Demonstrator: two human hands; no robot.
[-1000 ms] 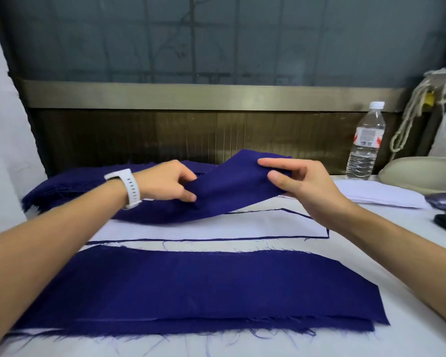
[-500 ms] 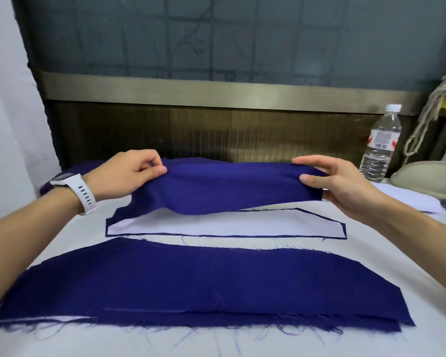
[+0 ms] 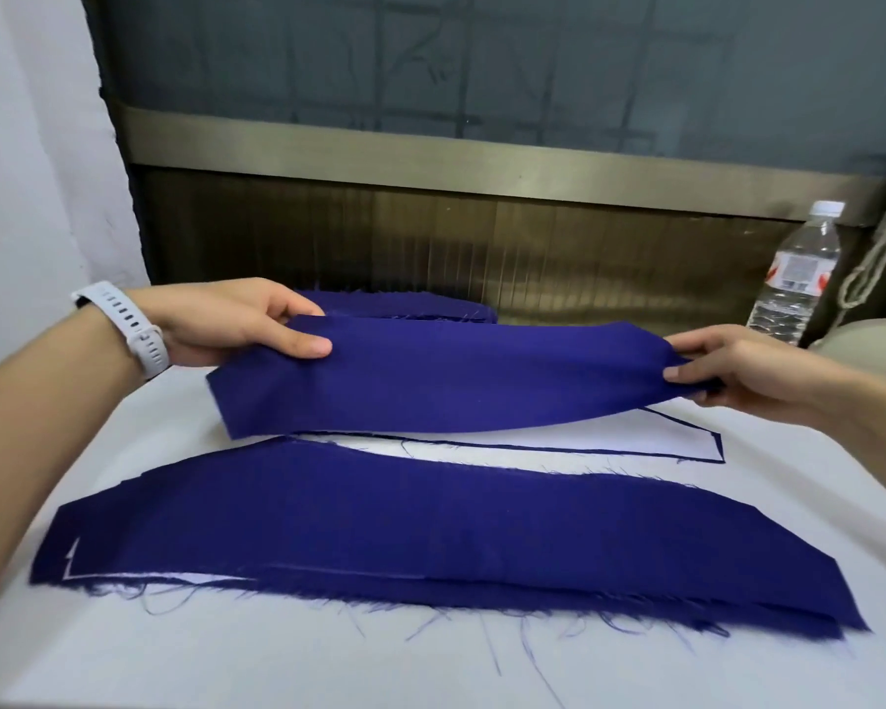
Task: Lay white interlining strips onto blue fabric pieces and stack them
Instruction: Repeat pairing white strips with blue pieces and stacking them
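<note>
J: Moved: blue piece [image 3: 446, 381] now stretched wider, lower over white strip [image 3: 686, 440], above the worktop [image 3: 737, 667].
K: Grips?
J: Left grip [image 3: 216, 324] pinches left end, right grip [image 3: 732, 371] pinches right end. Blue stack [image 3: 430, 534] lies near.

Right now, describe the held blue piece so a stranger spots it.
On the white table, beyond the frayed blue stack in front, one blue piece spans between the left hand and right hand. Unlike its neighbours, it is lifted, pinched at both ends.
</note>
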